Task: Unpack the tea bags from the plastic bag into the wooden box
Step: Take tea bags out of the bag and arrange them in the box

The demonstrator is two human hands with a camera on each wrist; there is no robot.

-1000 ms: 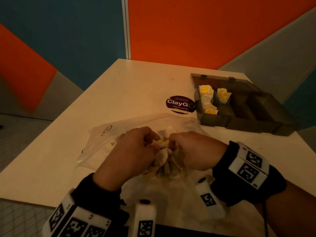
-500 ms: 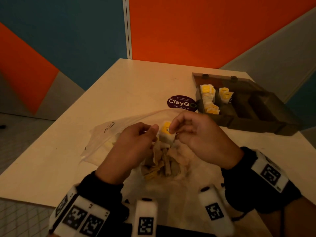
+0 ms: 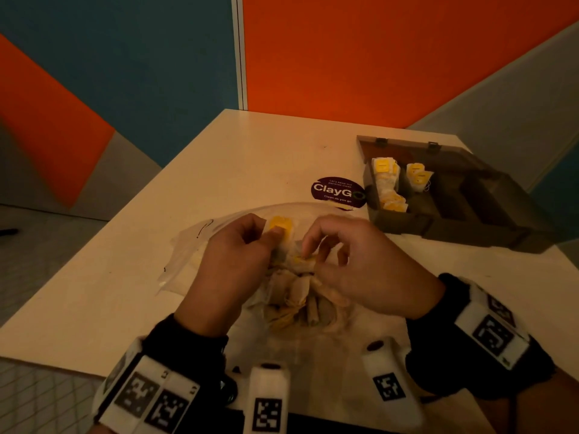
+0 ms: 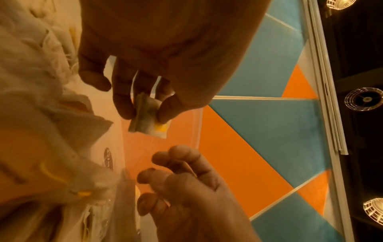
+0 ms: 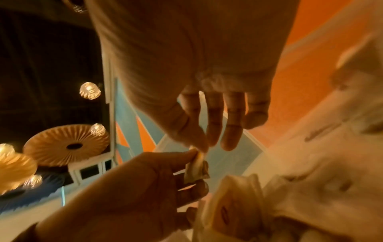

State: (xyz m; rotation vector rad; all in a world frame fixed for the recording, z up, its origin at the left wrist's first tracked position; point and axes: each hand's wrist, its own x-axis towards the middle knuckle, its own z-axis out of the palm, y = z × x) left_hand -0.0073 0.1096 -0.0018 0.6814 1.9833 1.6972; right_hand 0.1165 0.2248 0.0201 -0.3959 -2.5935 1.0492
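Observation:
A clear plastic bag (image 3: 194, 245) lies on the table in front of me with a pile of tea bags (image 3: 297, 302) spilling from its mouth. My left hand (image 3: 272, 242) pinches one tea bag (image 3: 280, 228) with a yellow tag between thumb and fingers, just above the pile. That tea bag (image 4: 148, 124) shows plainly in the left wrist view. My right hand (image 3: 310, 258) sits close beside it, thumb and forefinger pinching a small yellowish tag (image 5: 197, 149). The open wooden box (image 3: 438, 227) stands at the far right and holds several tea bags (image 3: 387, 180) in its left compartments.
A round purple "ClayGo" sticker (image 3: 336, 191) is on the white table (image 3: 250, 158) between the bag and the box. The box's right compartments (image 3: 476, 198) look dark and hold nothing I can see. The table edge runs close to my wrists.
Both hands rose from the pile with a tea bag between them. The left hand now holds it alone. The right hand has dropped slightly to the right.

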